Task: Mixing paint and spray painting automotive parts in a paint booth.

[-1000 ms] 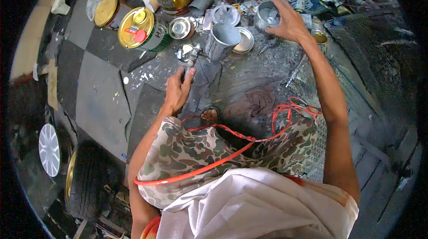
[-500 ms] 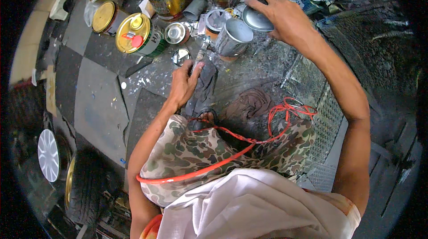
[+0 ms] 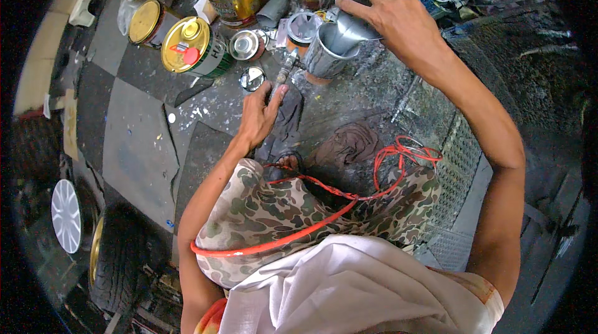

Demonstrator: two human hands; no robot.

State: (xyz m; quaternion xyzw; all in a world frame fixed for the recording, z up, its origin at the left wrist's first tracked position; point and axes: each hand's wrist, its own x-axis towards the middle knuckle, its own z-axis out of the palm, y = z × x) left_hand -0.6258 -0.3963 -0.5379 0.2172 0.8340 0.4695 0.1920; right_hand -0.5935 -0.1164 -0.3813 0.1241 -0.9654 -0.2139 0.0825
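The spray gun (image 3: 285,75) lies on the paint-spattered floor (image 3: 205,103), its handle pinned under the left hand (image 3: 258,116), whose grip is closed on it. Just beyond it stands a grey cup (image 3: 324,54). The right hand (image 3: 398,19) has come back from the far cans and now tilts a small metal tin (image 3: 352,26) over that cup, grip closed round the tin. Judging by this, pouring has begun. Left of the grip lie yellow-lidded cans (image 3: 187,44).

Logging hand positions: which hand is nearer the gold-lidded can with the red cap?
Left. The left hand is just right of and below the gold-lidded can; the right hand is farther right, tipping a silver cup.
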